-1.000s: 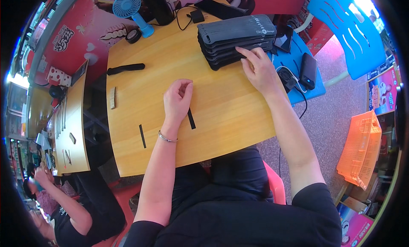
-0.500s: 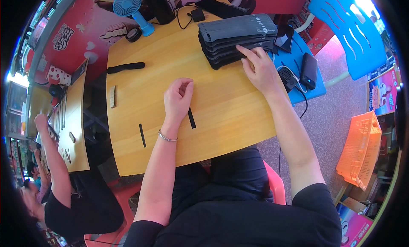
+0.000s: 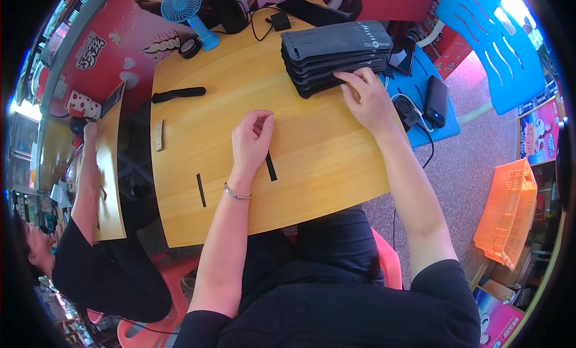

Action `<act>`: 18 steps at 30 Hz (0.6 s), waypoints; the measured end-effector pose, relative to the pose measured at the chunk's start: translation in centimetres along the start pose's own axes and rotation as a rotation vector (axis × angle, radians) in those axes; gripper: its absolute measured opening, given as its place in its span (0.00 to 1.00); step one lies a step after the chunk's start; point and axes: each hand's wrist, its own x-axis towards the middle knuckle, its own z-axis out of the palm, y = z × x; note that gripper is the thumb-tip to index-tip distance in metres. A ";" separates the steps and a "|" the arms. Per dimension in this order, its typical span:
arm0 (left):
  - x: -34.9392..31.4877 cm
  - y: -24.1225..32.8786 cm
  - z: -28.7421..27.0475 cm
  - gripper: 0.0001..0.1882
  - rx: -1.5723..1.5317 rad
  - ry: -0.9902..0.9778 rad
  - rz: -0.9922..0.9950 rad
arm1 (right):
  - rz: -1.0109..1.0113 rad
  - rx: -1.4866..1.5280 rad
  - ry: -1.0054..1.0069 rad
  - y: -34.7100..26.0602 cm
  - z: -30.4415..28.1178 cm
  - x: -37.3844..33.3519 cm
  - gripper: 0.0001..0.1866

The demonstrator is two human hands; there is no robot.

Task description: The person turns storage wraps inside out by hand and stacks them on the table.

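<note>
Toward the back right of the table sits a stack of flat dark grey and black packs (image 3: 336,42), several layers high, with pale printing on top. The extended index finger of my right hand (image 3: 367,102) touches the near side of this stack; its thumb is apart and it grips nothing visible. My left hand (image 3: 252,138) rests at the table's middle, fingers loosely curled and nothing visible in them. A black strip (image 3: 271,168) lies beside that wrist, its far end hidden by the hand. Another black strip (image 3: 201,190) lies farther left.
On the table (image 3: 312,180) are a black strap-like piece (image 3: 179,95), a small pale bar (image 3: 159,135) and a blue fan (image 3: 191,18). A blue chair (image 3: 441,132) at right bears a power bank (image 3: 436,100). At left, a person (image 3: 90,276) reaches over another table.
My right index finger has slid lower down the stack's near side. My left hand has stayed put. The person at left has reached farther across their table.
</note>
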 end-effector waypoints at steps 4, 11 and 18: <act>0.0 -0.1 0.0 0.05 0.012 0.007 0.012 | -0.029 -0.024 0.017 0.0 0.1 0.0 0.15; 0.0 0.1 0.0 0.05 0.009 0.008 0.012 | 0.000 -0.026 0.003 -0.1 0.0 0.0 0.17; -0.1 0.2 -0.1 0.06 0.028 -0.004 -0.003 | -0.026 -0.033 0.016 0.0 0.1 0.0 0.18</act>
